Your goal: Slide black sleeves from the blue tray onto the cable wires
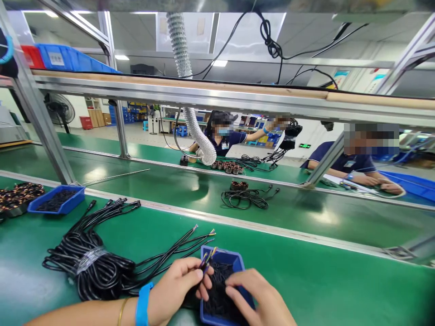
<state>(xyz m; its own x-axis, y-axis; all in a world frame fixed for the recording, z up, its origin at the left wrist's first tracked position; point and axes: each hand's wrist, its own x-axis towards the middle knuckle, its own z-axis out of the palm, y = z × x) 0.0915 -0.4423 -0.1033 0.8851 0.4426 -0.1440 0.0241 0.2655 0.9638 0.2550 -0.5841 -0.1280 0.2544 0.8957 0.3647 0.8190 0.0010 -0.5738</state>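
My left hand (180, 283), with a blue wristband, is closed around the stripped end of a black cable. Thin coloured wires, yellow and purple among them, stick up past its fingertips. Right beside it, my right hand (260, 296) reaches over a blue bin (239, 259) full of small black tube-like pieces (217, 301). Its thumb and forefinger come together in a pinch at the pieces; what is between them I cannot make out. Left of my hands lies a coiled bundle of black cables (102, 267), tied with clear wrap, its stripped ends pointing toward the bin.
A second blue bin (56, 199) of black pieces stands at the left, by copper-wound coils (20, 197). Across a metal rail lie a coil with a black cable (246, 197). Two people sit at the far bench, under a flexible duct (193, 122). A shelf beam (204, 93) crosses above.
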